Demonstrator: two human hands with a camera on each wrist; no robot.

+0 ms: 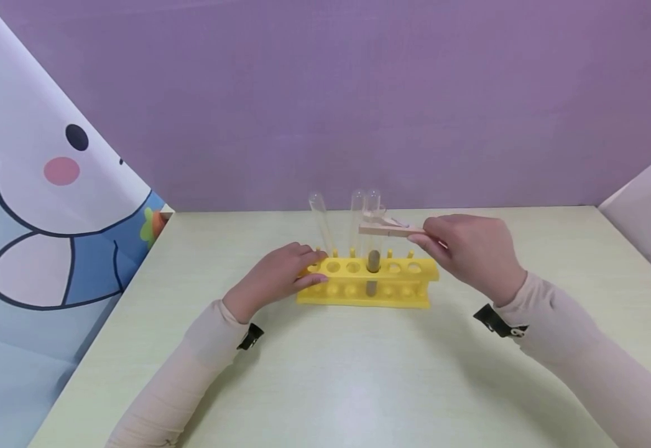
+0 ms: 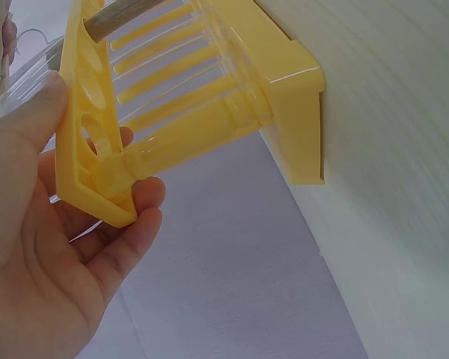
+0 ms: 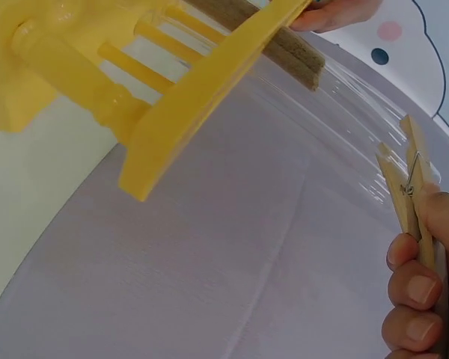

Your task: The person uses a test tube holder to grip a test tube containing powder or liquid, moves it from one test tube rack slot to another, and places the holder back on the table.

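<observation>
My left hand (image 1: 283,267) grips the left end of a yellow test tube rack (image 1: 359,304), thumb on one side of its top bar and fingers on the other. A glass test tube with grey-brown granular matter (image 1: 373,261) in its lower part stands in one of the rack's holes. Above the rack, my right hand (image 1: 467,249) holds a wooden test tube clamp (image 1: 389,230) by its handle. The clamp's wooden tips (image 3: 393,157) overlap the tube's upper end in the right wrist view, the spring showing just behind them.
Three clear test tubes sit upside down on the rack's back pegs, one leaning left (image 1: 321,218) and two close together, including the middle tube (image 1: 357,211). The rack stands on a pale table (image 1: 325,373). Behind rises a purple backdrop (image 1: 325,106); a cartoon cloth (image 1: 34,205) hangs at left.
</observation>
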